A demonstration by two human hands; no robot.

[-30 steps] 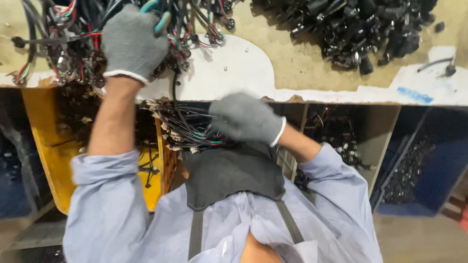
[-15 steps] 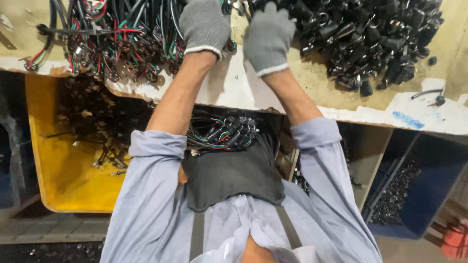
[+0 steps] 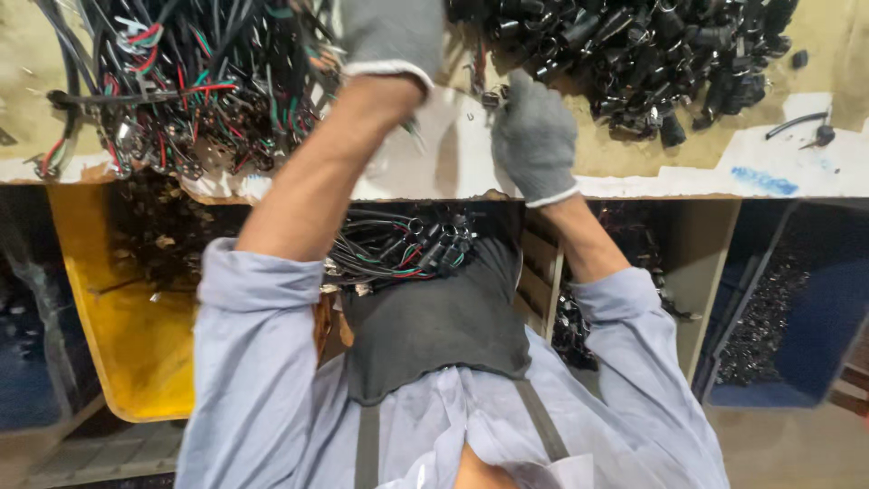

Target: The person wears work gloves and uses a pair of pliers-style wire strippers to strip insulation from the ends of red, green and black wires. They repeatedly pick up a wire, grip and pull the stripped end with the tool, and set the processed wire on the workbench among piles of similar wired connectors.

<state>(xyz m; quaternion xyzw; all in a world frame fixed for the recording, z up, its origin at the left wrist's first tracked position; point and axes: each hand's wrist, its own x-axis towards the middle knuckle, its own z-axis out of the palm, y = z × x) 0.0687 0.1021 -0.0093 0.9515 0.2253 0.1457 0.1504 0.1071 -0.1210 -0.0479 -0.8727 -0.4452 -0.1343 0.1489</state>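
My left hand (image 3: 391,34) wears a grey knit glove and is raised close to the camera over the bench, its fingers cut off by the top edge. What it holds is hidden. My right hand (image 3: 536,138), also in a grey glove, pinches a small black connector (image 3: 491,98) at its fingertips, just above the white bench edge (image 3: 724,172). A tangle of black, red and green wire harnesses (image 3: 181,91) lies to the left of my left hand. A heap of black connectors (image 3: 652,54) lies to the right of my right hand. A bundle of finished wires (image 3: 398,246) rests on my lap.
A yellow bin (image 3: 118,344) with dark scraps stands under the bench at the left. A blue bin (image 3: 797,335) with small black parts stands at the right. A short black cable (image 3: 801,125) lies at the bench's right end. Wooden partitions sit below the bench.
My right hand has left the wire bundle on my lap and risen to the bench, then shifted right and nearer. My left arm has lifted toward the camera.
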